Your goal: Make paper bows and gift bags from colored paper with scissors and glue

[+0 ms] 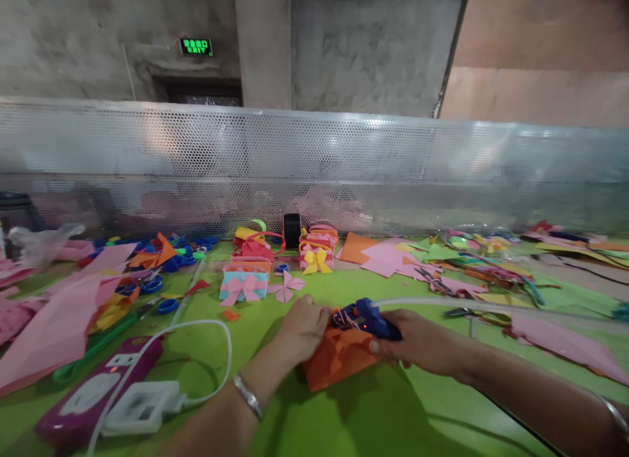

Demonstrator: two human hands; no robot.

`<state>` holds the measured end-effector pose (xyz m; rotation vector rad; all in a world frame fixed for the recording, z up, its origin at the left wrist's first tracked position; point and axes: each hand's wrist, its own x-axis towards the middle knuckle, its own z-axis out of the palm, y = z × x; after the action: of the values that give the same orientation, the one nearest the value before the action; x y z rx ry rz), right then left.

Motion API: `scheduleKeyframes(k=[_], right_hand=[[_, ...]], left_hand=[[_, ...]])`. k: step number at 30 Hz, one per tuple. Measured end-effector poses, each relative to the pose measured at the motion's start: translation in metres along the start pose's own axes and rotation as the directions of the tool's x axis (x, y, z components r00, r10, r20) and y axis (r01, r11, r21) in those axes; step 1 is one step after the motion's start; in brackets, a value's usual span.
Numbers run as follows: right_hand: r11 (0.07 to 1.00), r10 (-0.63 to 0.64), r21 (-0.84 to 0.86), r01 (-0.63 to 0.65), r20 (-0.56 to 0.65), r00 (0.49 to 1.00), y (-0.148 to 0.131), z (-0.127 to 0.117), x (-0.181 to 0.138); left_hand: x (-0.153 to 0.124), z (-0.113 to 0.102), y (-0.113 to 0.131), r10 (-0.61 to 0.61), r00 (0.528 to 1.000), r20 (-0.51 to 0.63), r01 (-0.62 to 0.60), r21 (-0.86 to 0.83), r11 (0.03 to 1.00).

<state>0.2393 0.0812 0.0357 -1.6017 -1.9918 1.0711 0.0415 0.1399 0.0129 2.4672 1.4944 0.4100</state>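
An orange paper piece with folded edges (339, 362), perhaps a small bag, is tilted over the green table in front of me. My left hand (305, 329) pinches its upper left edge with closed fingers. My right hand (420, 339) is wrapped around a blue glue gun (366, 318) with a small red light, and its fingers are close to the paper's right side. The gun's nose lies over the top edge of the orange paper; its tip is hidden near my left fingers. A long translucent stick (442, 302) runs rightward from behind the gun.
Small paper bags with bows (244, 283) and a pink paper bow (286, 287) stand ahead. A purple power strip (105, 391) with a white charger (142, 408) and cable lies left. Paper sheets (386, 255) and scissors (167, 306) are scattered around. A perforated metal panel (314, 162) closes the back.
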Motion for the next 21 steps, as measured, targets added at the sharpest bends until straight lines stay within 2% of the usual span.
scheduleKeyframes(k=[7,15,21], right_hand=[[1.000,0.012,-0.016,-0.012,-0.003,1.000,-0.002,-0.002,-0.003],[0.994,-0.075,-0.085,0.074,-0.006,0.997,0.002,0.001,0.000],[0.992,0.035,-0.115,-0.043,-0.079,0.996,0.011,-0.005,-0.001]], left_hand=[[0.001,-0.002,0.002,-0.039,0.999,-0.009,0.038,-0.018,0.999],[0.000,-0.003,0.003,-0.080,0.997,-0.006,0.080,-0.021,0.997],[-0.002,-0.003,0.001,-0.047,0.999,-0.001,0.046,-0.033,0.998]])
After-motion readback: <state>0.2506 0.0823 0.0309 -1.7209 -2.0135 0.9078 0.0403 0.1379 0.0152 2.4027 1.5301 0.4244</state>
